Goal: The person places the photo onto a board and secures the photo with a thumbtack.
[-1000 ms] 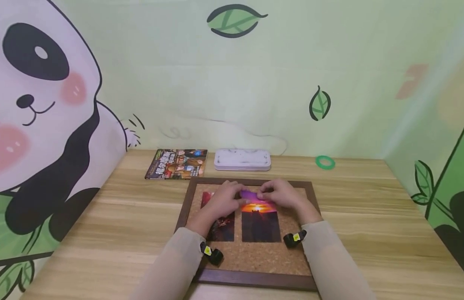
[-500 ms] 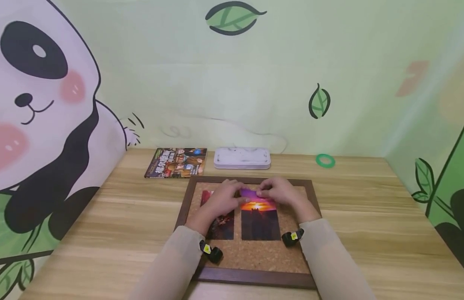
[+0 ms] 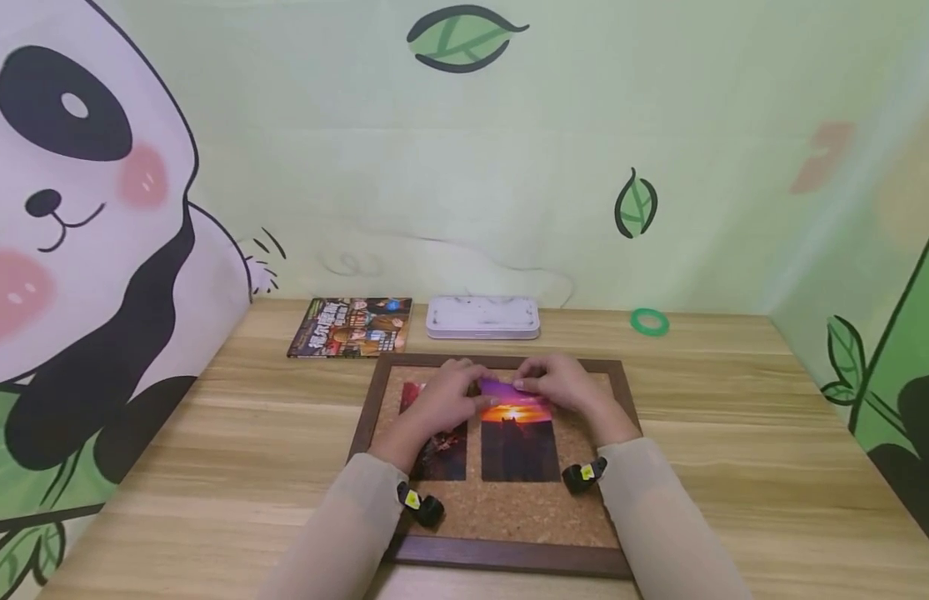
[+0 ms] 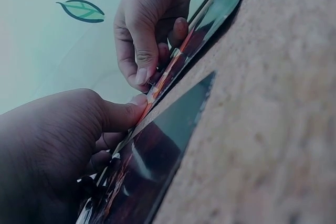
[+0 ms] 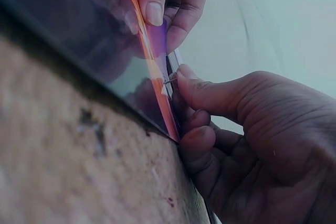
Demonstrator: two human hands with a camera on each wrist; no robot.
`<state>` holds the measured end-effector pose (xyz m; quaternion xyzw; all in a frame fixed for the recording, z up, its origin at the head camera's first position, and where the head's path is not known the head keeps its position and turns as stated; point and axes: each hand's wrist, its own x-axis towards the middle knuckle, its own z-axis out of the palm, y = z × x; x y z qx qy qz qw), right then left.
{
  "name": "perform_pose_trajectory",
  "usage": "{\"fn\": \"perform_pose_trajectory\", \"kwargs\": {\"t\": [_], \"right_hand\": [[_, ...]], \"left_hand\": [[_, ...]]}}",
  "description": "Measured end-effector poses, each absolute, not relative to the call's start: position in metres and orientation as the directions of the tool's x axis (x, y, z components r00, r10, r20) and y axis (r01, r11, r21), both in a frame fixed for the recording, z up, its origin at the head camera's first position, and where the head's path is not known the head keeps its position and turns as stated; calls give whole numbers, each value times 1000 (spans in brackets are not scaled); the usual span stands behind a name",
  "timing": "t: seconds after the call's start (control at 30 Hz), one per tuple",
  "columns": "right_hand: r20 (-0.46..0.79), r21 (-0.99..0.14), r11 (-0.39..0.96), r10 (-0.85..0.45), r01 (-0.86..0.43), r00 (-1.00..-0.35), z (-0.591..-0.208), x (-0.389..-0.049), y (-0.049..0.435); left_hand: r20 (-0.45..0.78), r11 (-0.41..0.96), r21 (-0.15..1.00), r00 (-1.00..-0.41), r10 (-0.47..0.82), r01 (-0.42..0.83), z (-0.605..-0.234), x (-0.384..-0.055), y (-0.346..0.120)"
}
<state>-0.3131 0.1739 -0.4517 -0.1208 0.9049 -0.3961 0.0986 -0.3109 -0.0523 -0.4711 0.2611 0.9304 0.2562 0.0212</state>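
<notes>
A framed corkboard (image 3: pixel 509 518) lies on the table in front of me, with two photos on it. The sunset photo (image 3: pixel 519 450) is on the right; the dark reddish photo (image 3: pixel 445 457) on the left is partly covered by my left arm. With thumb and index finger apart, my left hand (image 3: pixel 447 395) presses the upper left part of the sunset photo. At that photo's top edge, my right hand (image 3: pixel 565 385) pinches a small metal pin (image 5: pixel 171 80) between thumb and fingers. The pin's tip is right at the photo's surface; its head is hidden by the fingers.
Behind the board are a colourful book (image 3: pixel 352 327), a white tin case (image 3: pixel 482 317) and a green tape ring (image 3: pixel 649 322), left to right. A wall with panda and leaf drawings stands at the table's (image 3: pixel 734 467) back. The board has a dark wooden frame (image 3: pixel 509 556).
Both hands keep their places at the top of the sunset photo. The head view has shifted slightly.
</notes>
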Motion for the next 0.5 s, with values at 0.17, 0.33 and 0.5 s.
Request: {"fn": "perform_pose_trajectory", "kwargs": {"t": [0.17, 0.33, 0.5], "right_hand": [[-93, -743, 659, -275, -117, -957, -454, -314, 171], [-98, -751, 655, -240, -87, -966, -455, -314, 172], [-101, -775, 628, -239, -74, -966, -454, -314, 173]], "left_hand": [[101, 732, 491, -866, 490, 472, -471, -310, -55], [101, 726, 494, -861, 499, 479, -472, -309, -55], [99, 718, 505, -859, 503, 479, -470, -310, -54]]}}
